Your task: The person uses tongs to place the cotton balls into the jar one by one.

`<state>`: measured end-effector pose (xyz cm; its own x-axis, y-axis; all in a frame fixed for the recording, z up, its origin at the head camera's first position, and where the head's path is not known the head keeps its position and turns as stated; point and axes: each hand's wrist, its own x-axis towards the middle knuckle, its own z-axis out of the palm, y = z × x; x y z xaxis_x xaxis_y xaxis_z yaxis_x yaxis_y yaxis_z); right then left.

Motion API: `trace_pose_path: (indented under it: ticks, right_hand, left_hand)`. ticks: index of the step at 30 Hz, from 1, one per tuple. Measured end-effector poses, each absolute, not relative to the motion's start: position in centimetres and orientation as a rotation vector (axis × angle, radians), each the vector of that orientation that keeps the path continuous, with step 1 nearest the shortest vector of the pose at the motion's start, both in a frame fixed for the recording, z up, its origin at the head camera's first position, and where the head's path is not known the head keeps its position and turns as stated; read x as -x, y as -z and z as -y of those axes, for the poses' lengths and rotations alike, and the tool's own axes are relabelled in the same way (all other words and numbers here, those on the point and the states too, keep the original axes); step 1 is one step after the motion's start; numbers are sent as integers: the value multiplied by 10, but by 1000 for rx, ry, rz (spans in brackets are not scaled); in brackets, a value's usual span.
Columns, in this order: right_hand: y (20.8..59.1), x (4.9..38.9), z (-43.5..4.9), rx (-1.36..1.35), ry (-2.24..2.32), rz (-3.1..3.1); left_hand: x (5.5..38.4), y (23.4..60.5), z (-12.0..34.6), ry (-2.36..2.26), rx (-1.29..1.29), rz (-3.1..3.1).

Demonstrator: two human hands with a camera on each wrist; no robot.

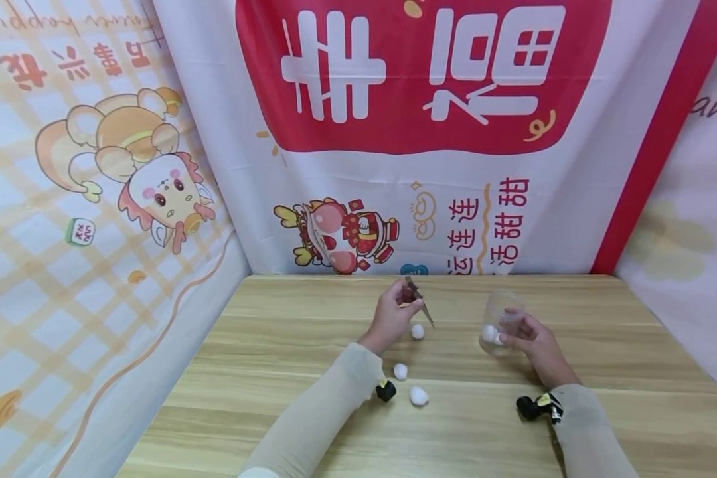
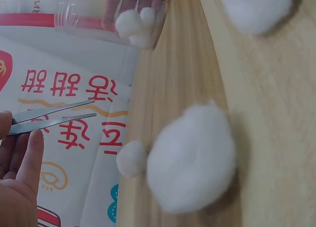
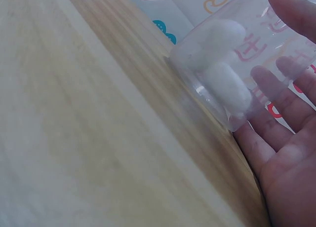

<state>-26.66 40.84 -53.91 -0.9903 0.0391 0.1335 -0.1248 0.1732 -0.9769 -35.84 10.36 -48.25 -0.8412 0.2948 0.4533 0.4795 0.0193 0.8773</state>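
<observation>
In the head view my left hand (image 1: 393, 315) pinches a pair of metal tweezers (image 1: 421, 305) above the table. The left wrist view shows the tweezers' (image 2: 54, 119) tips apart, with nothing between them. Three white cotton balls lie near that arm: one cotton ball (image 1: 417, 331) just below the tweezers, another cotton ball (image 1: 400, 372) nearer, and a third cotton ball (image 1: 419, 396) closest to me. My right hand (image 1: 538, 345) grips a clear plastic jar (image 1: 504, 305) standing on the table, thumb and fingers on opposite sides. Several cotton balls (image 2: 133, 27) sit at the jar's bottom.
The wood-grain table (image 1: 311, 378) meets a printed cloth wall (image 1: 418, 172) at its back edge. Another printed cloth (image 1: 125, 265) rises along the left. A small black camera (image 1: 385, 390) is on the left wrist, another black camera (image 1: 532, 407) on the right.
</observation>
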Motion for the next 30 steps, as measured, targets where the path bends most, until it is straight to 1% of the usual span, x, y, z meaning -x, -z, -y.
trace_pose_path:
  ticks: [30]
  right_hand:
    - [535, 265, -406, -47, -1918, 2355]
  left_hand:
    - [369, 500, -82, 1948, 700, 2166]
